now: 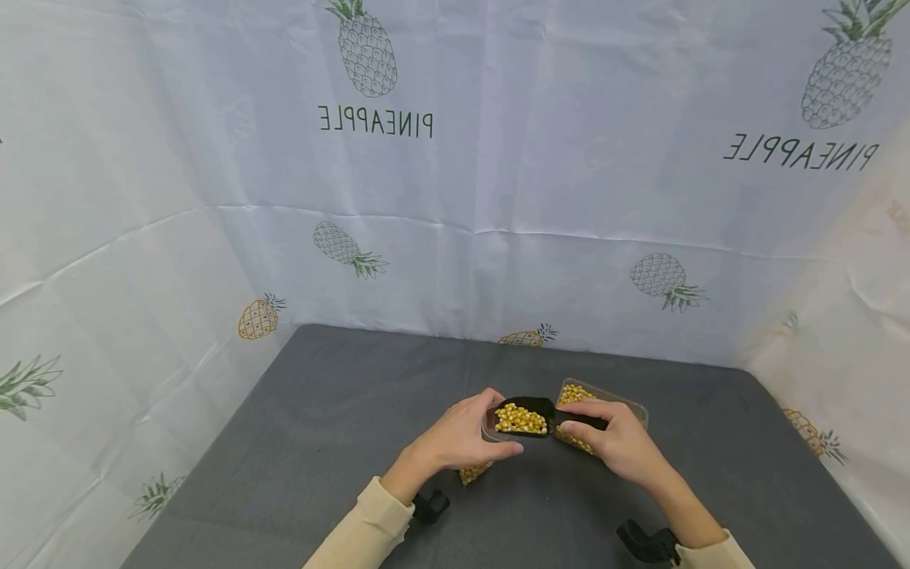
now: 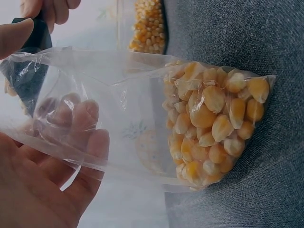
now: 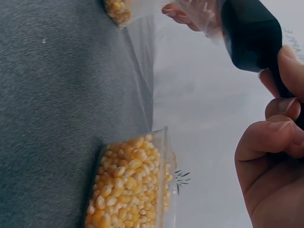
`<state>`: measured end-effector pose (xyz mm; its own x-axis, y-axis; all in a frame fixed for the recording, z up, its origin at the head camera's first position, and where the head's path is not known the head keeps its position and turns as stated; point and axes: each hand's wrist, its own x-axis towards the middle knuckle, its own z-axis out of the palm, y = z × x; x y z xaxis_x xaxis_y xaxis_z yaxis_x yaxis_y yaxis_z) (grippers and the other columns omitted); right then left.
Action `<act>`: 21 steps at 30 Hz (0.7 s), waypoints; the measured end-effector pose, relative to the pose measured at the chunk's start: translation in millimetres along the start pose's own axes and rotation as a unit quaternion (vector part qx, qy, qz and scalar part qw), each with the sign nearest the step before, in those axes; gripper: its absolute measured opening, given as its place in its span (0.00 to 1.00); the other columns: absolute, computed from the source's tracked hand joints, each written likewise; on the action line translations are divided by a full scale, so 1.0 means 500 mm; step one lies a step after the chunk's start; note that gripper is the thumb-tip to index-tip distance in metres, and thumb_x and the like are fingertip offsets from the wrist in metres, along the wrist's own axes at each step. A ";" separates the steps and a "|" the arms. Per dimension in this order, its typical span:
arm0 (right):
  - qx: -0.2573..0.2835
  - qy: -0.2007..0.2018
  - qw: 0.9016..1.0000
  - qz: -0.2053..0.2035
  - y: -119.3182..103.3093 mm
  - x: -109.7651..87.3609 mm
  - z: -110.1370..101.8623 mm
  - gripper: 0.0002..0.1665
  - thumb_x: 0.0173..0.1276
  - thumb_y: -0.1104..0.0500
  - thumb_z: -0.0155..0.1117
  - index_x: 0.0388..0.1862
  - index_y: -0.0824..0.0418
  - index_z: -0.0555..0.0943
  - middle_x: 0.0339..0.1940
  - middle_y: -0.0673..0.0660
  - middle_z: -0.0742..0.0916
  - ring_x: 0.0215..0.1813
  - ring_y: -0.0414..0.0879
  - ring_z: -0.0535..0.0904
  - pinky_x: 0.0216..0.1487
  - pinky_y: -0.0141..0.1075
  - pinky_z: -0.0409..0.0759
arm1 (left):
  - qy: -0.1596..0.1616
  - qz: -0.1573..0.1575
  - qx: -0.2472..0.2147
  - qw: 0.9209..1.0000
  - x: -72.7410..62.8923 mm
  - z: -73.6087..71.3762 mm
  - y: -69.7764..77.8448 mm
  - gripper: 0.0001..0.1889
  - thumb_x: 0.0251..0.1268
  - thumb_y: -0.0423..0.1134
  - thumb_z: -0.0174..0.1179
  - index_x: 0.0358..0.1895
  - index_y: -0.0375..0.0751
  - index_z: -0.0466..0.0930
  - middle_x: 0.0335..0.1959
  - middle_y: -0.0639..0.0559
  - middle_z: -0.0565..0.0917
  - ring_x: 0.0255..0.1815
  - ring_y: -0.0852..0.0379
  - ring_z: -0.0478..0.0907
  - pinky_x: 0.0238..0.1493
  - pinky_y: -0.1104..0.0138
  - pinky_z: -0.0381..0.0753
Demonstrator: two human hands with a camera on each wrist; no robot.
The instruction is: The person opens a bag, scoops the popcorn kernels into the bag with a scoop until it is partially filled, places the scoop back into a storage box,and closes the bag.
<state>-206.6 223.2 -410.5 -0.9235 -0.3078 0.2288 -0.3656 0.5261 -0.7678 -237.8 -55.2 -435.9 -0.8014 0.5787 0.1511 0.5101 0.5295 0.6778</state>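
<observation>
My left hand [image 1: 462, 435] curls round the mouth of a clear plastic bag [image 2: 128, 99] and keeps it spread. Corn kernels [image 2: 213, 118] fill the bag's bottom, which stands upright on the table. My right hand [image 1: 620, 444] grips the handle of a black scoop [image 3: 254, 35]. Level above the bag's mouth, the scoop carries a heap of corn kernels [image 1: 521, 419]. In the left wrist view its tip reaches the mouth of the bag. Behind and below my right hand stands a clear plastic box [image 1: 617, 395] holding many more kernels.
A dark grey cloth covers the table [image 1: 341, 411]. White curtains [image 1: 455, 174] with pineapple prints hang behind it and at both sides. Black wrist mounts [image 1: 430, 506] sit on both forearms.
</observation>
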 end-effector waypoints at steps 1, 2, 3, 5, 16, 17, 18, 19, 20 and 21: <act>-0.002 -0.002 1.000 -0.001 -0.001 0.001 0.000 0.19 0.71 0.53 0.70 0.57 0.60 0.86 0.58 0.64 0.86 0.63 0.66 0.78 0.57 0.64 0.76 | 0.000 -0.001 0.001 1.000 0.000 0.000 0.000 0.37 0.64 0.61 0.66 0.68 0.41 0.70 0.39 0.60 0.75 0.33 0.67 0.73 0.35 0.70 0.76; -0.003 -0.004 1.000 -0.002 -0.002 0.002 0.000 0.19 0.71 0.53 0.70 0.57 0.60 0.86 0.57 0.63 0.86 0.62 0.65 0.79 0.56 0.62 0.77 | -0.001 -0.003 0.000 1.000 0.000 0.000 0.001 0.37 0.64 0.61 0.66 0.68 0.41 0.70 0.39 0.60 0.75 0.33 0.67 0.72 0.35 0.69 0.76; -0.004 -0.006 1.000 -0.005 -0.003 0.003 -0.001 0.19 0.71 0.53 0.70 0.57 0.60 0.86 0.57 0.64 0.86 0.62 0.65 0.79 0.56 0.61 0.78 | -0.001 -0.005 0.000 1.000 0.000 0.000 0.001 0.37 0.64 0.61 0.66 0.68 0.41 0.70 0.39 0.60 0.75 0.33 0.67 0.72 0.35 0.69 0.76; -0.011 -0.010 1.000 -0.010 -0.005 0.006 -0.002 0.19 0.70 0.53 0.70 0.57 0.60 0.86 0.57 0.63 0.86 0.62 0.65 0.79 0.55 0.60 0.78 | -0.002 -0.007 0.000 1.000 -0.001 0.000 0.002 0.37 0.64 0.62 0.66 0.68 0.42 0.70 0.39 0.60 0.75 0.34 0.66 0.72 0.35 0.69 0.76; -0.026 -0.041 0.998 -0.026 -0.029 0.019 -0.018 0.18 0.71 0.55 0.69 0.56 0.62 0.86 0.54 0.60 0.87 0.60 0.62 0.81 0.55 0.57 0.79 | -0.004 -0.017 -0.002 1.000 -0.001 0.000 0.003 0.37 0.63 0.62 0.66 0.68 0.43 0.70 0.40 0.61 0.75 0.34 0.67 0.73 0.36 0.68 0.76; -0.023 -0.044 0.998 -0.028 -0.030 0.019 -0.019 0.18 0.72 0.55 0.69 0.56 0.62 0.86 0.55 0.60 0.87 0.60 0.63 0.80 0.55 0.57 0.79 | -0.005 -0.017 -0.003 1.000 -0.001 0.000 0.003 0.37 0.63 0.62 0.66 0.68 0.43 0.70 0.40 0.60 0.75 0.34 0.67 0.73 0.37 0.68 0.76; -0.022 -0.046 0.998 -0.029 -0.030 0.019 -0.020 0.18 0.72 0.56 0.69 0.57 0.62 0.86 0.55 0.61 0.87 0.60 0.63 0.80 0.55 0.57 0.79 | -0.006 -0.018 -0.003 1.000 -0.001 0.000 0.003 0.37 0.63 0.62 0.66 0.68 0.43 0.70 0.40 0.60 0.76 0.34 0.67 0.73 0.37 0.68 0.76; -0.021 -0.047 0.998 -0.028 -0.029 0.020 -0.020 0.18 0.72 0.56 0.68 0.57 0.62 0.86 0.55 0.61 0.87 0.60 0.63 0.80 0.55 0.57 0.79 | -0.006 -0.018 -0.004 1.000 -0.001 0.000 0.003 0.37 0.63 0.62 0.66 0.68 0.43 0.70 0.41 0.60 0.76 0.35 0.67 0.73 0.37 0.68 0.77; -0.020 -0.048 0.998 -0.028 -0.029 0.020 -0.021 0.18 0.72 0.56 0.68 0.57 0.62 0.86 0.55 0.61 0.87 0.60 0.63 0.80 0.55 0.57 0.79 | -0.006 -0.017 -0.004 1.000 -0.001 0.000 0.003 0.37 0.63 0.62 0.66 0.68 0.43 0.70 0.41 0.60 0.76 0.35 0.67 0.74 0.37 0.68 0.77; -0.020 -0.049 0.998 -0.027 -0.028 0.020 -0.021 0.18 0.72 0.56 0.68 0.57 0.62 0.86 0.55 0.61 0.87 0.60 0.63 0.80 0.55 0.57 0.79 | -0.007 -0.017 -0.005 1.000 -0.001 0.000 0.002 0.37 0.63 0.62 0.66 0.68 0.43 0.70 0.41 0.60 0.76 0.35 0.67 0.74 0.37 0.68 0.77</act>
<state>-212.0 221.1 -391.1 -0.8871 -0.4117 0.2087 -0.4211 0.5365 -0.7314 -237.1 -54.9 -435.1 -0.8137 0.5690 0.1188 0.4801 0.5426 0.6893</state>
